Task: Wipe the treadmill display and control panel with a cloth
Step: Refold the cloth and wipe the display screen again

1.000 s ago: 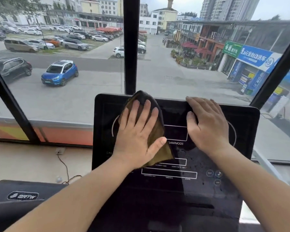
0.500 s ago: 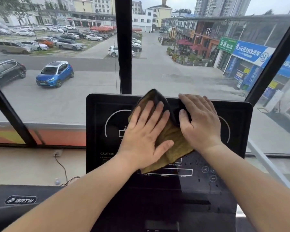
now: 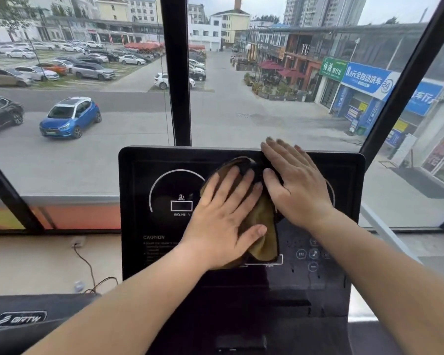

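The black treadmill display panel [image 3: 149, 180] stands upright in front of me, with white dial arcs, an INCLINE box and a CAUTION text on its left. A brown-olive cloth [image 3: 263, 226] lies flat against the panel's middle. My left hand [image 3: 223, 219] presses on the cloth with fingers spread. My right hand [image 3: 292, 183] lies flat on the panel's upper right, its thumb edge touching the cloth's right side. Round buttons [image 3: 314, 253] and small droplets show on the lower right of the panel.
A large window with black frame bars [image 3: 176, 73] stands right behind the panel, showing a street and parked cars. A second black treadmill [image 3: 19, 319] sits at the lower left. A wall socket with a cable [image 3: 87, 267] is on the low ledge to the left.
My left hand has slid the cloth rightward across the display, from the left dial to the middle, up against my right hand. The left dial and INCLINE box are now uncovered.
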The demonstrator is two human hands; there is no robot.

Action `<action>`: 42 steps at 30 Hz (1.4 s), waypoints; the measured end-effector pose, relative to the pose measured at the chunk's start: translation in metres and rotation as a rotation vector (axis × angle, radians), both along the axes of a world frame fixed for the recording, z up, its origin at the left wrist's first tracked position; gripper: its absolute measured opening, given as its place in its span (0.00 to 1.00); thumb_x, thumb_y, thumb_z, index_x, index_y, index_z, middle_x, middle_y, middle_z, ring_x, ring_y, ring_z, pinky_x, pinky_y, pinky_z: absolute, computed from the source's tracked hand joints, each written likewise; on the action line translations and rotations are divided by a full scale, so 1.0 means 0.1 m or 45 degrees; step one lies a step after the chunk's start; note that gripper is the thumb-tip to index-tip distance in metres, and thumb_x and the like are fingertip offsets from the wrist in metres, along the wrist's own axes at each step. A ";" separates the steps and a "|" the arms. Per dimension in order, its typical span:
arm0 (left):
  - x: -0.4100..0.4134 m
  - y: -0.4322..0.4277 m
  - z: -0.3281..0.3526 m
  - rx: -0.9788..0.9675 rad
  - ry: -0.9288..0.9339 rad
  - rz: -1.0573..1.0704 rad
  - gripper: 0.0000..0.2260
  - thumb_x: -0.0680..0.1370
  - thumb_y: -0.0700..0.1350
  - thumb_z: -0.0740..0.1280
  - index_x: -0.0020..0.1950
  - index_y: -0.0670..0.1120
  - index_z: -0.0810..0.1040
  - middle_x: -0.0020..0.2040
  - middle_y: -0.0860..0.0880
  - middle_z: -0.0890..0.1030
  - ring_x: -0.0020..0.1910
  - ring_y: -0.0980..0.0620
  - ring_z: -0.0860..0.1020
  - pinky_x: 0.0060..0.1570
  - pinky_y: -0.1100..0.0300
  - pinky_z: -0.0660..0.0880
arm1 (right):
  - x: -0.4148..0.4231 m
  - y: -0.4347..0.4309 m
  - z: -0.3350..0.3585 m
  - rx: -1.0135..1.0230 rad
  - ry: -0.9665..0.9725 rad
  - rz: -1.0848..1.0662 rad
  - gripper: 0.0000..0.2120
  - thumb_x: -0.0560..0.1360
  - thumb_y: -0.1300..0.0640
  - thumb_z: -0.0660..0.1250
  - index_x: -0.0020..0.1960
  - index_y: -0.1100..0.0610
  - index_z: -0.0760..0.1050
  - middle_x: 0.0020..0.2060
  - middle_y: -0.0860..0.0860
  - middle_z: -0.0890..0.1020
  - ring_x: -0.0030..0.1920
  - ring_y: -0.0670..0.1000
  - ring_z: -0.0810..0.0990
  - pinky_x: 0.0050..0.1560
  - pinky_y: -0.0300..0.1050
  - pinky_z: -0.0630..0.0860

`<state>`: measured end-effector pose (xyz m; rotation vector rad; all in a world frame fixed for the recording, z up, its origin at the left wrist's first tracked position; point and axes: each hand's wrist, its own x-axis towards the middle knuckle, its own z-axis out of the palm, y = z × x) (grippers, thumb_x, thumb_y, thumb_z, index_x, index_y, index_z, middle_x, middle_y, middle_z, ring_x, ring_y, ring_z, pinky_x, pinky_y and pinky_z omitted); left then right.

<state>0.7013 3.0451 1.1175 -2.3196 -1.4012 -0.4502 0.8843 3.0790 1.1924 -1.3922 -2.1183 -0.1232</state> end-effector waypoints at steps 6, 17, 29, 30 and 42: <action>0.12 -0.36 -0.60 -0.203 0.397 -0.291 0.32 0.84 0.68 0.47 0.84 0.53 0.50 0.85 0.51 0.48 0.83 0.48 0.39 0.80 0.43 0.40 | 0.65 -0.15 -0.08 0.059 -0.104 -0.248 0.31 0.80 0.46 0.51 0.82 0.54 0.60 0.82 0.51 0.60 0.82 0.49 0.55 0.82 0.47 0.45; 1.06 -0.22 -0.53 -0.109 0.047 0.133 0.36 0.82 0.69 0.48 0.84 0.50 0.49 0.85 0.47 0.45 0.83 0.42 0.39 0.80 0.37 0.45 | 1.17 0.22 -0.22 0.319 0.033 -0.061 0.24 0.78 0.53 0.62 0.73 0.58 0.73 0.68 0.53 0.78 0.72 0.58 0.71 0.80 0.57 0.57; 1.26 0.14 0.05 -0.028 0.013 0.174 0.33 0.83 0.67 0.44 0.84 0.53 0.46 0.85 0.51 0.42 0.82 0.46 0.35 0.80 0.40 0.39 | 1.30 0.24 -0.12 0.184 0.254 0.059 0.22 0.78 0.55 0.62 0.71 0.52 0.76 0.68 0.46 0.79 0.70 0.51 0.69 0.76 0.49 0.61; 1.38 0.07 -0.09 -0.050 -0.023 0.189 0.34 0.83 0.68 0.44 0.84 0.52 0.46 0.85 0.49 0.41 0.82 0.45 0.35 0.80 0.39 0.41 | 1.31 0.24 -0.11 0.176 0.258 0.070 0.22 0.77 0.56 0.62 0.71 0.51 0.76 0.68 0.46 0.79 0.70 0.50 0.69 0.75 0.48 0.61; 1.40 0.30 0.12 0.017 0.138 -0.061 0.27 0.85 0.63 0.48 0.83 0.56 0.52 0.84 0.52 0.51 0.83 0.48 0.41 0.81 0.42 0.43 | 1.43 0.19 -0.06 0.034 0.284 0.171 0.24 0.79 0.56 0.58 0.74 0.49 0.74 0.72 0.44 0.76 0.74 0.47 0.67 0.78 0.47 0.59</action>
